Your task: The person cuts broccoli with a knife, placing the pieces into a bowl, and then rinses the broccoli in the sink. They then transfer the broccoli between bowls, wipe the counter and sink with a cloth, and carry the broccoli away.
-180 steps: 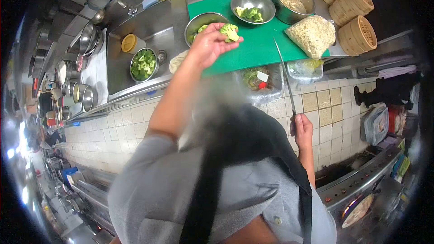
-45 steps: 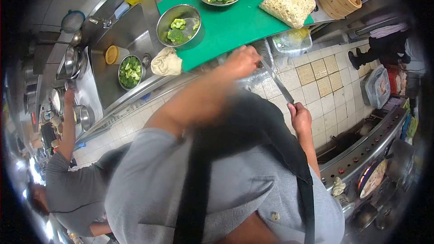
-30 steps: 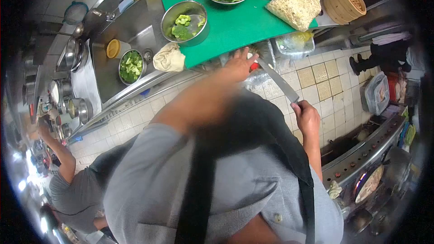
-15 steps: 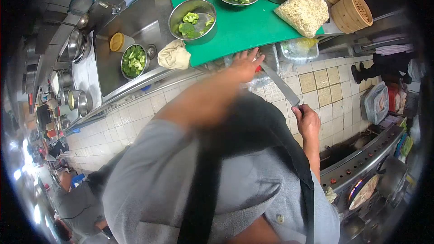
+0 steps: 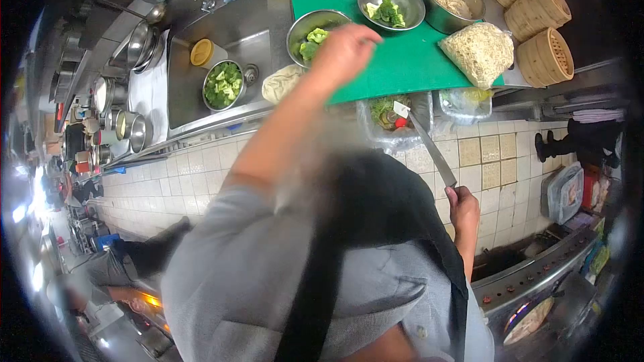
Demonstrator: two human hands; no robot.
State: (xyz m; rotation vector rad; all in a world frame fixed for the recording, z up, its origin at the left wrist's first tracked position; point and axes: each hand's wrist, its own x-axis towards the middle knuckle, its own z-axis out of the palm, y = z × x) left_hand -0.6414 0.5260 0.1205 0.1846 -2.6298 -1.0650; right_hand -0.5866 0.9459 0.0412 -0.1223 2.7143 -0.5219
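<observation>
My right hand [image 5: 464,209] is closed around the handle of a long knife [image 5: 433,147]. The blade slants up and left, its tip over a plastic-lined tub of vegetable scraps [image 5: 386,121] below the edge of the green cutting board [image 5: 396,67]. My left hand [image 5: 345,57] hangs over the board, beside and partly covering a steel bowl of broccoli [image 5: 295,33]. Its fingers are curled together; whatever they hold, if anything, is hidden. Another steel bowl with broccoli pieces [image 5: 389,10] stands farther back on the board.
A bag of pale shreds [image 5: 477,53] and a pot [image 5: 456,0] stand to the right, with bamboo steamers [image 5: 545,57] beyond. A cloth [image 5: 282,84] lies left of the board. The sink [image 5: 188,110] holds a broccoli bowl [image 5: 223,85]. Burners [image 5: 530,281] and other people are nearby.
My left hand has risen from the board's front edge toward the broccoli bowl, its spread fingers now curled. My right hand still holds the knife. The view has shifted, showing more of the scraps tub.
</observation>
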